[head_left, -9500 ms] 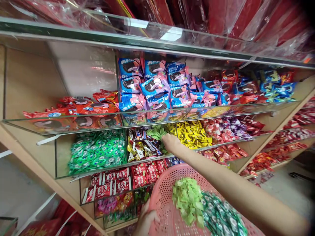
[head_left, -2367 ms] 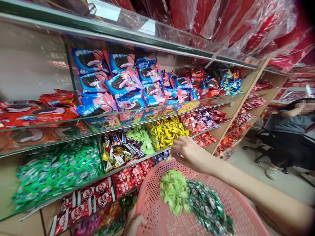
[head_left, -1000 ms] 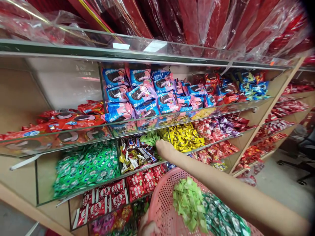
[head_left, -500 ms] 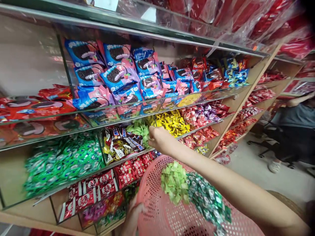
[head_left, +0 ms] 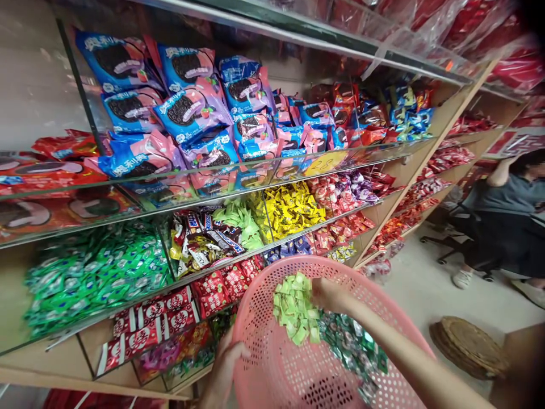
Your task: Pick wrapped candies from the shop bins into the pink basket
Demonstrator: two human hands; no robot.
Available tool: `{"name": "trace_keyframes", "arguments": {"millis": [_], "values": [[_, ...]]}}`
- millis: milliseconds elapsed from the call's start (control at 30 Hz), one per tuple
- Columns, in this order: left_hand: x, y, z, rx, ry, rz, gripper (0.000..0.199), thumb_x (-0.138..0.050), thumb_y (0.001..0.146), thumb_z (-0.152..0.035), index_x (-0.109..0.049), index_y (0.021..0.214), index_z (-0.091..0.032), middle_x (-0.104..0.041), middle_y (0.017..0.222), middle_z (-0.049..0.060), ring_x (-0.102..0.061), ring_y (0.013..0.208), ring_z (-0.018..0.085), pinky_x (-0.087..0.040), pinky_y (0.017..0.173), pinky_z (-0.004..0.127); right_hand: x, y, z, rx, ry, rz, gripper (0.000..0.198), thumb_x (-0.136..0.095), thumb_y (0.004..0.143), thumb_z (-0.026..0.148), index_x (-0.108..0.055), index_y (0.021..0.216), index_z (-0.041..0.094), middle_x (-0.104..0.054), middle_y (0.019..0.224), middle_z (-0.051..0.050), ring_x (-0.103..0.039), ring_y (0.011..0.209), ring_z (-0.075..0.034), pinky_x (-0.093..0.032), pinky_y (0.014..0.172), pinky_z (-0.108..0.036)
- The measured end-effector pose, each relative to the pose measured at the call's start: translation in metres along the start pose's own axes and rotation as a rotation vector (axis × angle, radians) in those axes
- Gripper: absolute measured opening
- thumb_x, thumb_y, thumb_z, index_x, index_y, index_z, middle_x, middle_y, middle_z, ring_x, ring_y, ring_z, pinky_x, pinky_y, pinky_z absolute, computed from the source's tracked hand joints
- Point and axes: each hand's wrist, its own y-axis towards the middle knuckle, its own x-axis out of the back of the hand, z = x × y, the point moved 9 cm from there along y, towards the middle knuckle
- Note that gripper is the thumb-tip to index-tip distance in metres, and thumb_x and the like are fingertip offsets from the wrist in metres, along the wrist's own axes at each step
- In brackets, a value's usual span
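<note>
Right hand (head_left: pixel 327 295): here you are, over the pink basket (head_left: pixel 275 372), fingers curled in at the edge of the light-green packets (head_left: pixel 296 312); blur hides the tips, so I can't tell whether they pinch anything.
Left hand (head_left: pixel 225 359): yours is clamped on the basket's rim at the left of the view, thumb showing on the outside edge, bearing it up beside the shelf (head_left: pixel 429 162).
Light-green packets: heaped inside the basket toward the shelf side, right under your fingers.
Dark-green packets (head_left: pixel 355 341): same basket, spread just beside that heap, touching at the edge, partly behind your forearm.
Shelf stock (head_left: pixel 240 221): more light-green packets, next to the brown-wrapped bars (head_left: pixel 200 233).
Handling, my call: fingers low and loose suit these small pieces; a high drop could scatter them into the dark green. One hand bears the basket, so a firm, level grip matters, with the rim close to the shelf.
</note>
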Motion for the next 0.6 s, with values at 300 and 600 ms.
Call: {"name": "trace_keyframes", "arguments": {"millis": [300, 600], "values": [[0.003, 0.002, 0.007, 0.002, -0.092, -0.015, 0.065, -0.049, 0.055, -0.013, -0.063, 0.118, -0.022, -0.064, 0.119, 0.005, -0.045, 0.125, 0.028, -0.036, 0.105, 0.038, -0.016, 0.008, -0.005, 0.018, -0.096, -0.036, 0.013, -0.059, 0.080, 0.023, -0.066, 0.081, 0.013, -0.070, 0.081, -0.012, -0.065, 0.076, -0.021, -0.034, 0.057, -0.025], [0.003, 0.012, 0.013, -0.029, -0.125, 0.048, 0.074, -0.048, 0.055, -0.010, -0.057, 0.127, -0.020, -0.063, 0.123, 0.005, -0.042, 0.129, 0.029, -0.030, 0.110, 0.039, -0.017, -0.004, 0.004, -0.017, -0.212, -0.021, 0.023, -0.056, 0.084, 0.031, -0.067, 0.074, 0.013, -0.069, 0.080, -0.014, -0.067, 0.081, -0.027, -0.035, 0.059, -0.028]]}}
